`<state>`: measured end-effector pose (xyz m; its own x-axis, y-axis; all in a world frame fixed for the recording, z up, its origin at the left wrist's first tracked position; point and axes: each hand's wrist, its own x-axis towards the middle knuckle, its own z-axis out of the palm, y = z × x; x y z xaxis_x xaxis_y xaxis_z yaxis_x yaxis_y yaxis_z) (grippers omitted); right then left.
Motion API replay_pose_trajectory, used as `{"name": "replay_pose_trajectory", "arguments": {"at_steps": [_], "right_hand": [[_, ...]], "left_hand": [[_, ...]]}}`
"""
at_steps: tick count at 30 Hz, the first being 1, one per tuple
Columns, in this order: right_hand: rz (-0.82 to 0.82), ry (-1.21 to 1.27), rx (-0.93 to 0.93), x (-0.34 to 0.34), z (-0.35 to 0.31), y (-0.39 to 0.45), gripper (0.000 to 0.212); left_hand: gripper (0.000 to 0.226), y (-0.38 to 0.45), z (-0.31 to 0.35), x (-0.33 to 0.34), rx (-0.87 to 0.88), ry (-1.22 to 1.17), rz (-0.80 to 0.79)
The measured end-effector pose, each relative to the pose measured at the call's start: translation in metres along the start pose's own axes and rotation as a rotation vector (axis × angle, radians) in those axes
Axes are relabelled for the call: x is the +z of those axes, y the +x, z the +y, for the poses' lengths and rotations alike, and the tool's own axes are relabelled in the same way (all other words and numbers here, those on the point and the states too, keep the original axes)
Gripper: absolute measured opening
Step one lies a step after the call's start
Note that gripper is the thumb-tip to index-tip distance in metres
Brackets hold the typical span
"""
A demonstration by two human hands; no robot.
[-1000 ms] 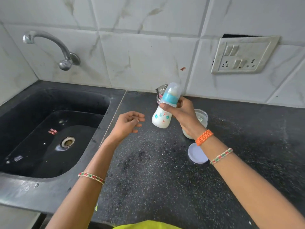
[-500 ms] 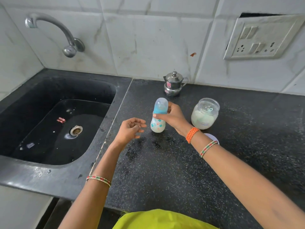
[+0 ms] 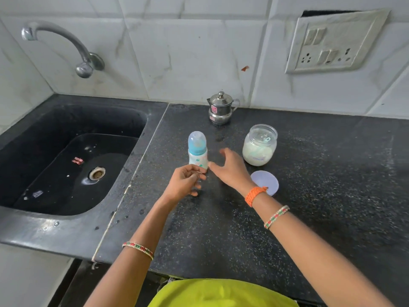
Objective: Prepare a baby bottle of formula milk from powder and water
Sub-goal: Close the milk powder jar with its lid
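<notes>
A white baby bottle [image 3: 197, 151] with a blue collar and a clear cap stands upright on the black counter [image 3: 309, 196]. My right hand [image 3: 231, 169] is just right of it, fingers spread, holding nothing. My left hand [image 3: 185, 183] hovers in front of the bottle's base, fingers loosely curled and empty. An open glass jar [image 3: 260, 145] of white powder with a scoop inside stands to the right. Its pale lid [image 3: 265, 181] lies on the counter behind my right wrist.
A small lidded steel pot [image 3: 220, 108] stands at the back by the tiled wall. The black sink [image 3: 66, 169] with a drain lies to the left under a steel tap [image 3: 66, 45]. A switch and socket plate [image 3: 332, 43] is on the wall at right.
My right hand lowered the bottle from the air onto the counter and let go of it. My left hand moved in toward the bottle's base.
</notes>
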<state>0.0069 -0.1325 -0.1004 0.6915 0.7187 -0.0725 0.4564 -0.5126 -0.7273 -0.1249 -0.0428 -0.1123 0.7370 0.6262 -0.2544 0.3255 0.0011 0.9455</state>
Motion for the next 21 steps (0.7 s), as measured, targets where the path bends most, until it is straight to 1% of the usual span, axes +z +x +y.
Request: {"name": "replay_pose_trajectory", "arguments": {"at_steps": [2,3,5,6,7,8,10,13,14,16,18,21], "right_hand": [[0.062,-0.24,-0.004,-0.016,0.026,-0.02,0.055],[0.109,-0.363,-0.001,-0.024,0.04,-0.031,0.056],[0.197,-0.558,0.048,-0.034,0.065,-0.049,0.071],[0.209,-0.6,0.084,-0.038,0.075,-0.056,0.081],[0.201,-0.609,0.106,-0.04,0.082,-0.06,0.089],[0.183,-0.587,0.112,-0.041,0.088,-0.061,0.092],[0.157,-0.483,0.087,-0.046,0.093,-0.061,0.086],[0.247,-0.321,0.07,-0.075,0.097,-0.054,0.083],[0.277,-0.317,0.067,-0.089,0.098,-0.048,0.086],[0.258,-0.416,0.04,-0.116,0.1,-0.032,0.095],[0.19,-0.534,0.011,-0.135,0.097,-0.014,0.102],[0.155,-0.589,-0.074,-0.152,0.079,0.009,0.103]], "left_hand": [[0.032,-0.003,-0.001,0.019,0.012,-0.001,-0.031],[0.033,-0.004,-0.001,0.029,0.016,0.001,-0.036],[0.033,-0.005,-0.001,0.047,0.04,0.001,-0.034],[0.033,-0.006,-0.001,0.056,0.058,-0.005,-0.032],[0.032,-0.007,-0.001,0.065,0.075,-0.014,-0.028],[0.032,-0.007,0.0,0.073,0.088,-0.021,-0.022],[0.032,-0.004,0.003,0.085,0.105,-0.023,-0.005],[0.032,0.006,0.013,0.095,0.137,-0.019,0.025],[0.033,0.01,0.017,0.095,0.158,-0.017,0.032],[0.037,0.018,0.024,0.096,0.216,0.058,0.036],[0.051,0.031,0.03,0.098,0.245,0.179,0.013],[0.088,0.053,0.041,0.106,0.261,0.256,-0.031]]}}
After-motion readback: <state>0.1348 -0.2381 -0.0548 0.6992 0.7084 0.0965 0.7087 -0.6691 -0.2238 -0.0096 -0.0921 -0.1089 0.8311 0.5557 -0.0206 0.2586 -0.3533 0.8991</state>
